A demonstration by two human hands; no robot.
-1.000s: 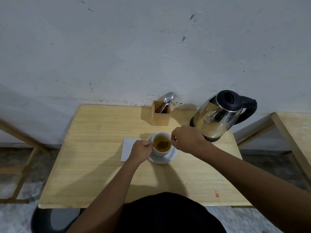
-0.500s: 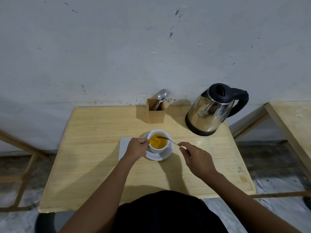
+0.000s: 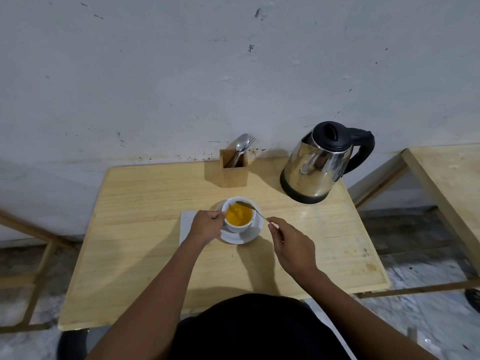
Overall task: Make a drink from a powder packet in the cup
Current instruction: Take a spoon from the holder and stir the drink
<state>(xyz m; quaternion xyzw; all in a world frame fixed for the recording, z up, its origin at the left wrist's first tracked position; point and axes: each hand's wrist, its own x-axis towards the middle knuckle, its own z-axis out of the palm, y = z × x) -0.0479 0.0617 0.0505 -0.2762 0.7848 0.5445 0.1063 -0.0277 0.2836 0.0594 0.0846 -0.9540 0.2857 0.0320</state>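
A white cup (image 3: 239, 226) full of orange-yellow drink stands on a white saucer (image 3: 242, 236) near the middle of the wooden table (image 3: 145, 245). My left hand (image 3: 207, 226) grips the cup at its left side. My right hand (image 3: 292, 245), to the right of the saucer, pinches the handle end of a thin metal spoon (image 3: 251, 208). The spoon's bowl sits over the cup's far rim, above the liquid. A white paper packet (image 3: 185, 224) lies flat left of the saucer, partly under my left hand.
A steel kettle (image 3: 320, 165) with a black lid and handle stands at the back right. A wooden holder (image 3: 233, 169) with a spoon and fork stands at the back centre by the wall. A second table (image 3: 452, 183) stands to the right.
My right hand has drawn back from over the cup to its right side, and the spoon has come up out of the liquid. The drink has turned from brownish to bright orange-yellow.
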